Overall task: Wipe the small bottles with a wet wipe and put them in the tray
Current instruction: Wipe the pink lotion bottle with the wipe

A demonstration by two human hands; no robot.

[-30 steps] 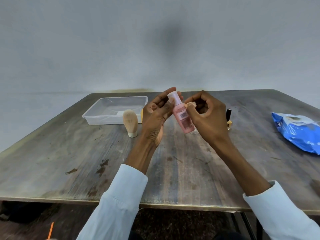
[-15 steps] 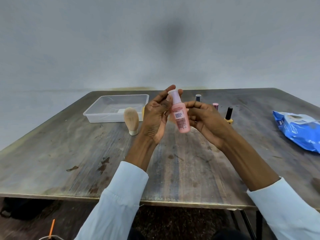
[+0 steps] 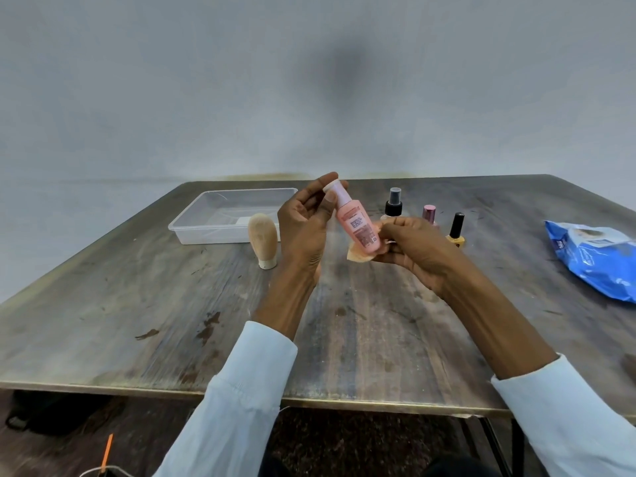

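A pink bottle (image 3: 354,222) with a white cap is held tilted above the table's middle. My left hand (image 3: 304,228) pinches its capped top between thumb and fingers. My right hand (image 3: 413,249) grips a crumpled wet wipe (image 3: 359,254) against the bottle's lower end. A clear plastic tray (image 3: 192,232) sits at the back left. A beige bottle (image 3: 263,241) stands upside down on its cap beside the tray. Behind my right hand stand a black-capped spray bottle (image 3: 393,203), a pink-capped bottle (image 3: 429,215) and a yellow nail polish (image 3: 456,230).
A blue pack of wet wipes (image 3: 595,256) lies at the table's right edge. The worn wooden table (image 3: 155,304) stands against a grey wall. An orange stick (image 3: 106,452) shows on the floor below the table's front edge.
My right hand has slid down to the bottle's lower end and the wipe now shows under it. The bottle has tilted a little more. The small bottles behind are uncovered.
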